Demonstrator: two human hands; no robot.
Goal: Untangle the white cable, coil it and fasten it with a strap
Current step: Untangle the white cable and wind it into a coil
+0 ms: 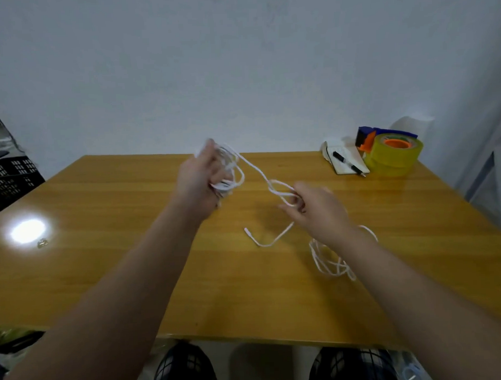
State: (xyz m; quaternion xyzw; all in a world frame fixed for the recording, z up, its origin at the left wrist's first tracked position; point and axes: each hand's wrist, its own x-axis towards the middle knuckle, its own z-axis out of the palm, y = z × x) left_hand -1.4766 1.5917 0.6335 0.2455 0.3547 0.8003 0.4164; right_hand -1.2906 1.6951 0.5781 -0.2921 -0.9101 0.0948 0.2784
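White wall (239,62) stood behind a yellow-brown wooden table (130,194), seen from the head camera with both bare forearms stretched out over it. The left hand (199,180) was raised above the far middle of the table, back of the hand toward the camera, its fingers curled tight round a bundle of loops of the white cable (228,185). From that bundle one strand ran down and to the right to the right hand (318,207), which hovered lower, palm turned away, its fingers bent and holding a small twisted loop at their tips; blur hid the exact grip. Below the right hand a loose end dropped to the table and lay there in a shallow curve. More of the cable lay in a slack tangle on the table under the right forearm.

At the far right corner an open notebook (354,156) carried a black pen (347,163) across its page. Just beside it sat two stacked yellow tape rolls (396,159), with a blue and orange dispenser (366,136) behind them. Off the table on the left stood a black slotted crate (13,175); what it held could not be made out.
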